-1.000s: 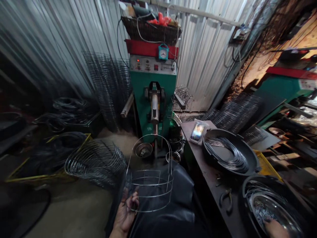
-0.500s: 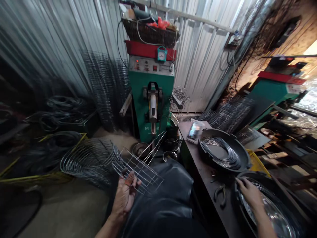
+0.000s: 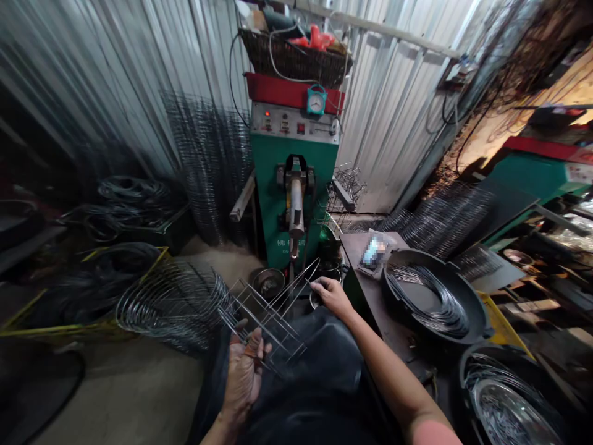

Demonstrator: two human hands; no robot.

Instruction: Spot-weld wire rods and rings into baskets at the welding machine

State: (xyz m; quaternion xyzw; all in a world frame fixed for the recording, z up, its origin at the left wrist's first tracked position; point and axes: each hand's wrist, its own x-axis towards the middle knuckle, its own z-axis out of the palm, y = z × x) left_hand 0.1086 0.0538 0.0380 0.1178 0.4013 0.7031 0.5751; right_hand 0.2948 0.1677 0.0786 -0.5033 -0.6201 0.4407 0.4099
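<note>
Firstly, the left hand [image 3: 244, 376] is closed on the near edge of the wire frame [image 3: 266, 318], fingers curled round its wires, above the dark apron [image 3: 319, 364]. The frame is held tilted in the air, its long prongs pointing away. At that far end the right hand [image 3: 331, 295] has its fingers bent beside the prongs; whether it grips them cannot be told. To the right, a black pan [image 3: 410, 287] of wire rings [image 3: 435, 309] sits on the bench [image 3: 375, 296], near its left edge. Beyond stands the green machine [image 3: 296, 179].
</note>
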